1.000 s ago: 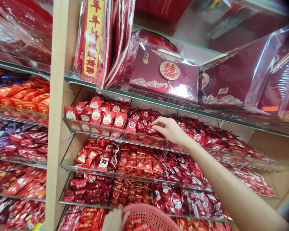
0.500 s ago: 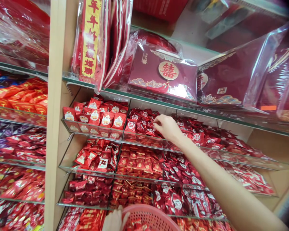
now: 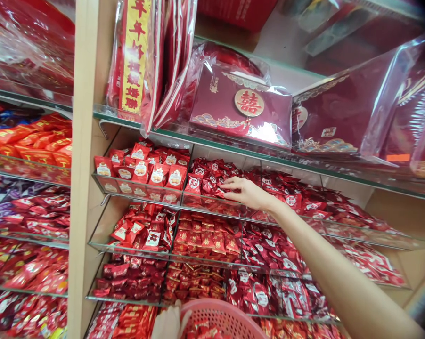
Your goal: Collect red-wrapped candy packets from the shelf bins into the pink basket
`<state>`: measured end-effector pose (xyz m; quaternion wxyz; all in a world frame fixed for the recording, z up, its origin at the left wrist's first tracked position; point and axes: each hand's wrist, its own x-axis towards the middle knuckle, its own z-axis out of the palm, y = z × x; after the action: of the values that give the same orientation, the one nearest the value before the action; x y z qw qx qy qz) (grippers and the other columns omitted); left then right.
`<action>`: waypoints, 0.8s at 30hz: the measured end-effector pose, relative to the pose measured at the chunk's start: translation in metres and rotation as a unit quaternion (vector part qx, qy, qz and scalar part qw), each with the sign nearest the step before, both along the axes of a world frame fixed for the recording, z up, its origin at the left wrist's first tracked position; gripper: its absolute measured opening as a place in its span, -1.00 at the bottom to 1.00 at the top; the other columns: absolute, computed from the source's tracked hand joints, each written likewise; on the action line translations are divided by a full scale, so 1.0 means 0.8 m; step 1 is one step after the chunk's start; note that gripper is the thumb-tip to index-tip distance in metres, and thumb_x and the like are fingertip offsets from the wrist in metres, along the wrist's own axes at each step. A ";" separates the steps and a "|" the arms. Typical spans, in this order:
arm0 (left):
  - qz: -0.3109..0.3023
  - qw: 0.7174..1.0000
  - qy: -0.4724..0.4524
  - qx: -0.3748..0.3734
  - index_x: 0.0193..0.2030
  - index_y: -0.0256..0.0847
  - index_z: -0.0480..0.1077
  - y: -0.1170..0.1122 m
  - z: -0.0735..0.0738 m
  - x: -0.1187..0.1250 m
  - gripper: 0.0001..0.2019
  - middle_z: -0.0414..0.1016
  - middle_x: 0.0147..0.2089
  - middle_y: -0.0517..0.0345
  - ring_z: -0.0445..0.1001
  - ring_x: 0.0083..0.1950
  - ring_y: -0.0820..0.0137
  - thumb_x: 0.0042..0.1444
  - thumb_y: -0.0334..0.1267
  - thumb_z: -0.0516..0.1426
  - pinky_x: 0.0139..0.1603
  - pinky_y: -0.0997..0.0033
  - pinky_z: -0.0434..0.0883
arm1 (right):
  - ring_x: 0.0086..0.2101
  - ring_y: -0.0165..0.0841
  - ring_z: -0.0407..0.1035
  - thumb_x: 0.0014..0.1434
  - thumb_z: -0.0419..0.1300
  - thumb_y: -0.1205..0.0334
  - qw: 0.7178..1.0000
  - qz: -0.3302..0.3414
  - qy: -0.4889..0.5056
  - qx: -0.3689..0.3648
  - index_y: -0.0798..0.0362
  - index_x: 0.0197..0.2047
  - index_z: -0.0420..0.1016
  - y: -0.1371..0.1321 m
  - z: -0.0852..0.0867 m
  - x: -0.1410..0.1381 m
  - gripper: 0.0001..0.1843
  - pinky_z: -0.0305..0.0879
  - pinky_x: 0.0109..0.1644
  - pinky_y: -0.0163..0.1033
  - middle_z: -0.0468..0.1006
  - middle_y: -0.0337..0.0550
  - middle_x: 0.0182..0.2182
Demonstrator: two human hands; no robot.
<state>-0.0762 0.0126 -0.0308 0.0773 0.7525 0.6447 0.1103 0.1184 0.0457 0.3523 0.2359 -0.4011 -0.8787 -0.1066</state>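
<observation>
The basket (image 3: 230, 311) is pink, patterned with rows of round holes, and the packets in the basket (image 3: 207, 329) are red. The cream-labelled packets (image 3: 157, 174) are bright red, with golden-brown pictures on their pale labels; the round-badged packets (image 3: 194, 183) beside them are deeper red, with red lettering on white. Lower down, the gold-printed packets (image 3: 207, 240) are red and the oval-marked packets (image 3: 262, 247) maroon and white. The box (image 3: 212, 103) is plum, with a red character on a gold disc and scalloped waves in blue, white and gold. The banner (image 3: 134, 61) is yellow with dark characters.
</observation>
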 end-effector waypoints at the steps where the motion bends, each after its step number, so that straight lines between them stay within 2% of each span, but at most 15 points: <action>1: 0.000 1.000 0.000 0.001 -0.05 -0.24 0.27 0.000 -0.001 0.000 -0.50 0.46 -0.27 -0.06 0.43 -0.25 0.27 0.08 -0.02 -0.27 -0.31 0.34 0.31 | -0.09 -0.33 0.22 0.03 0.09 0.14 1.000 0.000 0.010 -0.002 -0.01 -0.06 0.35 -0.001 -0.001 0.001 -0.63 0.12 0.00 -0.20 0.35 -0.10 -0.09; 4: -0.002 1.000 0.005 0.005 -0.04 -0.24 0.27 0.001 -0.006 0.000 -0.50 0.46 -0.27 -0.05 0.43 -0.25 0.26 0.07 -0.01 -0.26 -0.31 0.33 0.31 | -0.16 -0.35 0.28 -0.03 0.15 0.12 0.999 -0.004 0.049 -0.014 0.01 -0.01 0.30 -0.004 -0.001 0.005 -0.53 0.22 -0.10 -0.25 0.31 -0.08 -0.07; 7: 0.000 1.000 0.015 0.008 -0.01 -0.27 0.26 0.002 -0.009 0.000 -0.50 0.46 -0.25 -0.07 0.42 -0.24 0.24 0.08 -0.04 -0.25 -0.28 0.31 0.31 | -0.23 -0.38 0.31 -0.04 0.15 0.10 0.997 -0.006 0.073 -0.014 0.03 -0.10 0.38 -0.003 0.001 0.005 -0.60 0.26 -0.17 -0.29 0.32 -0.07 -0.10; 11: 0.005 1.000 0.021 0.007 0.01 -0.28 0.25 0.002 -0.008 0.001 -0.50 0.45 -0.23 -0.09 0.42 -0.23 0.24 0.08 -0.04 -0.23 -0.26 0.30 0.31 | -0.23 -0.37 0.30 -0.05 0.15 0.06 0.995 -0.007 0.094 0.042 0.06 -0.24 0.46 0.003 0.002 -0.008 -0.68 0.24 -0.16 -0.29 0.38 -0.08 -0.20; 15: 0.004 1.000 0.029 0.004 0.01 -0.28 0.25 0.001 -0.002 0.001 -0.50 0.46 -0.24 -0.09 0.42 -0.23 0.24 0.08 -0.05 -0.24 -0.26 0.30 0.32 | -0.26 -0.35 0.31 -0.05 0.14 0.03 0.995 -0.021 0.067 0.073 0.07 -0.26 0.45 0.009 0.000 -0.022 -0.66 0.21 -0.16 -0.24 0.43 -0.09 -0.29; 19: 0.000 0.999 0.041 -0.003 0.01 -0.29 0.25 0.000 0.003 0.001 -0.49 0.46 -0.25 -0.09 0.43 -0.24 0.24 0.09 -0.05 -0.25 -0.28 0.31 0.33 | -0.25 -0.33 0.30 -0.04 0.14 0.04 0.997 -0.043 0.033 0.057 0.07 -0.22 0.40 0.010 -0.005 -0.025 -0.65 0.17 -0.15 -0.23 0.45 -0.12 -0.27; 24: 0.002 0.999 0.043 -0.001 -0.01 -0.28 0.26 0.000 0.001 0.001 -0.50 0.46 -0.26 -0.08 0.43 -0.24 0.23 0.08 -0.04 -0.25 -0.29 0.31 0.32 | -0.35 -0.37 0.30 -0.08 0.16 0.04 0.997 -0.070 0.031 0.023 0.09 -0.28 0.35 0.008 -0.005 -0.025 -0.66 0.18 -0.27 -0.30 0.45 -0.17 -0.35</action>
<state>-0.0752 0.0128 -0.0302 0.0503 0.7550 0.6492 0.0776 0.0987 0.0523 0.3485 0.2641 -0.4593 -0.8379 -0.1311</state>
